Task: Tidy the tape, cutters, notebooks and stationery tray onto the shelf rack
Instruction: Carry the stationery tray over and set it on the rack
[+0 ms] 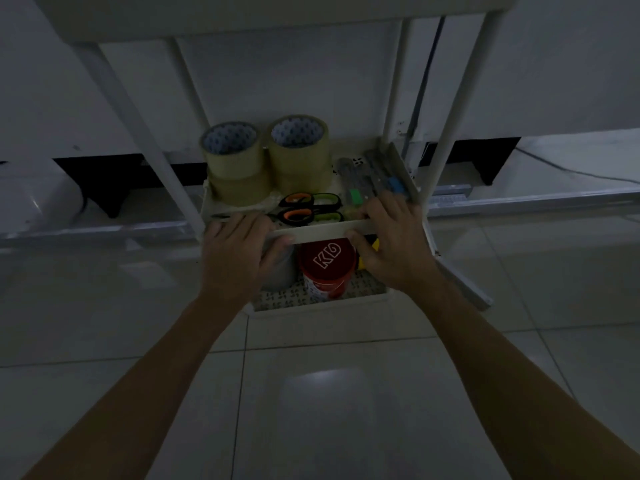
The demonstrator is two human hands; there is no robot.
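Observation:
A white shelf rack (145, 133) stands against the wall. Its middle shelf (318, 227) holds two stacks of beige tape rolls (235, 164) (299, 152), two scissors, one with orange handles (294, 214) and one with green handles (325, 199), and a tilted stationery tray (403, 168) with cutters (367, 181) in it. My left hand (239, 251) grips the front rim of that shelf at the left. My right hand (391, 237) grips the rim at the right, fingers reaching over toward the tray's near end. No notebooks are visible.
On the bottom shelf (311, 301) stand a red tub marked KD (327, 266), a grey container (280, 271) and something yellow (367, 252). The rack's top shelf (242, 19) overhangs above. Glossy white floor tiles (325, 393) lie in front. A cable (571, 171) runs at the right.

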